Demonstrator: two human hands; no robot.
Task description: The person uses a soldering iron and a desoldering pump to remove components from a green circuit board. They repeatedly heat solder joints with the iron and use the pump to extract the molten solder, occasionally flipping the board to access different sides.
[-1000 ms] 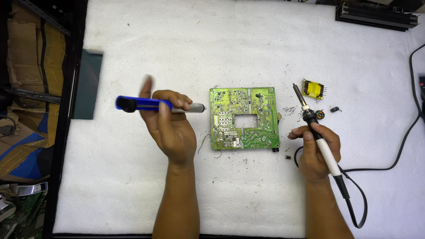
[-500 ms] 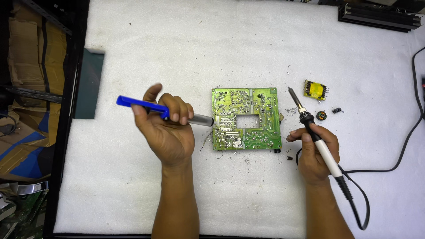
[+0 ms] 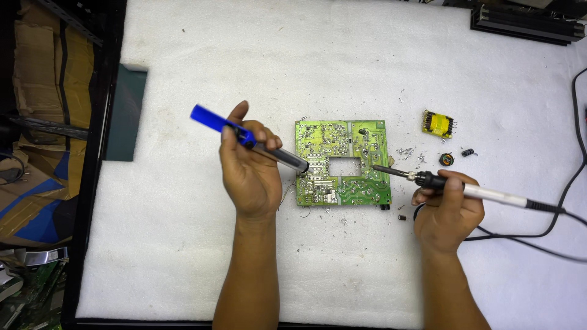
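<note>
Two bare hands are working over a white padded table (image 3: 183,244), with a dark green panel (image 3: 125,113) lying at its left edge. Left of the table's middle, the left hand (image 3: 249,168) is curling shut around a blue-handled desoldering pump (image 3: 247,139), tilting it so the grey nozzle is meeting the left edge of a green circuit board (image 3: 342,162). That board is lying flat near the middle of the table, solder side up, with a rectangular cut-out in it. Right of it, the right hand (image 3: 446,211) is gripping a soldering iron (image 3: 465,187), whose tip is touching the board beside the cut-out. Near the right edge, a yellow transformer (image 3: 438,123) and small loose parts (image 3: 447,159) are lying apart from the board, and a black cord (image 3: 565,183) is trailing off.
</note>
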